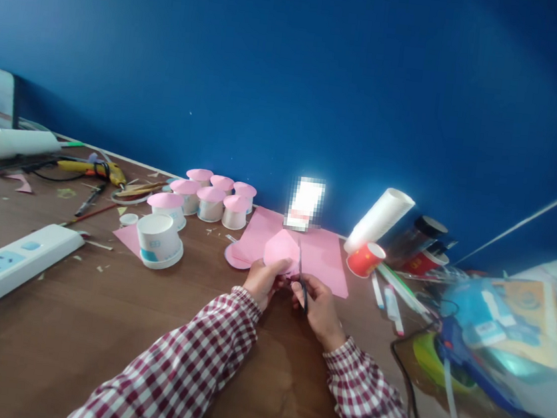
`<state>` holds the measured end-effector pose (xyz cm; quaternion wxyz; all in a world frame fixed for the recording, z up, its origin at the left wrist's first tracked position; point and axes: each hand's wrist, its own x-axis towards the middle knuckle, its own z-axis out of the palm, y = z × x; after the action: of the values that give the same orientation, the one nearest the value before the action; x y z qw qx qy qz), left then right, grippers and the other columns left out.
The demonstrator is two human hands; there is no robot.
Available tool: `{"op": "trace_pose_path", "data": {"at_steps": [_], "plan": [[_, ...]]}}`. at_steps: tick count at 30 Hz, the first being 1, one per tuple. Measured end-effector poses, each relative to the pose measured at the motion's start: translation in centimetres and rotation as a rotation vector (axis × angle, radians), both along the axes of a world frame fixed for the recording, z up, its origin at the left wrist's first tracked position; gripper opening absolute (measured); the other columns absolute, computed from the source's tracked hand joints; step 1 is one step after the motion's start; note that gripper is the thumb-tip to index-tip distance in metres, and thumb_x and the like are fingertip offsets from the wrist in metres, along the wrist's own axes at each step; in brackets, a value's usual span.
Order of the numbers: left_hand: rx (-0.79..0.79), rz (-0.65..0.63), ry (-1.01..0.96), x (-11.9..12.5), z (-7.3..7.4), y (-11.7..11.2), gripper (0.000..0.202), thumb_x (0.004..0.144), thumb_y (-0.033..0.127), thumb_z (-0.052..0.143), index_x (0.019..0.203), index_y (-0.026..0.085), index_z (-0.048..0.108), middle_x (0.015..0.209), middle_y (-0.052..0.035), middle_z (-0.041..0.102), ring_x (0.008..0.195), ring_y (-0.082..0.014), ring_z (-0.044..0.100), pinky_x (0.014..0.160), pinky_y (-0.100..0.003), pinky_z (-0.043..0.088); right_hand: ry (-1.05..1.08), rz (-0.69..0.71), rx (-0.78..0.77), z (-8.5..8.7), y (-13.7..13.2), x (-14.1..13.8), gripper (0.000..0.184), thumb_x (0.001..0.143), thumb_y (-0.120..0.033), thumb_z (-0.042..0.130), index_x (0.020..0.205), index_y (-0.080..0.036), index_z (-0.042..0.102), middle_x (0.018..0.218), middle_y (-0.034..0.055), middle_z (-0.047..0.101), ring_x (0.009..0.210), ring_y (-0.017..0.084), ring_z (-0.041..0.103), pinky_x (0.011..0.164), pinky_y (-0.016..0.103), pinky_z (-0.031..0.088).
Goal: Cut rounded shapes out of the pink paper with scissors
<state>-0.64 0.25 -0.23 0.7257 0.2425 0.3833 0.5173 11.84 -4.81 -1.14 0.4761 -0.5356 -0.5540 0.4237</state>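
Note:
My left hand (pixel 263 281) pinches a piece of pink paper (pixel 281 246) by its lower edge, thumb on top. Dark-handled scissors (pixel 302 291) are in my right hand (pixel 321 311), their blades pointing away from me along the paper's right edge. Whether the blades are apart is too small to tell. Beneath and behind the hands lies a large pink sheet (pixel 323 261) on the brown table. A rounded pink piece (pixel 239 255) rests at its left side.
Several paper cups with pink cone tops (pixel 210 202) stand at left, near white cups (pixel 157 239). A power strip (pixel 10 272) and yellow glue gun (pixel 94 169) lie farther left. To the right are a red cup (pixel 366 259), a cup stack (pixel 380 220), markers and a blue glue gun (pixel 471 368).

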Motion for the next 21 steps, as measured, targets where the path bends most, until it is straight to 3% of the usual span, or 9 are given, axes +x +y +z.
{"op": "trace_pose_path", "data": {"at_steps": [21], "plan": [[0.006, 0.007, -0.081, -0.01, 0.27, -0.03, 0.023, 0.06, 0.017, 0.074, 0.073, 0.008, 0.057, 0.056, 0.0007, 0.052, 0.043, -0.0051, 0.045, 0.038, -0.016, 0.035, 0.01, -0.029, -0.008, 0.12, -0.02, -0.03, 0.034, 0.075, -0.044, 0.066, 0.091, -0.015, 0.062, 0.054, -0.0041, 0.051, 0.047, 0.01, 0.047, 0.044, 0.022, 0.039]]}}
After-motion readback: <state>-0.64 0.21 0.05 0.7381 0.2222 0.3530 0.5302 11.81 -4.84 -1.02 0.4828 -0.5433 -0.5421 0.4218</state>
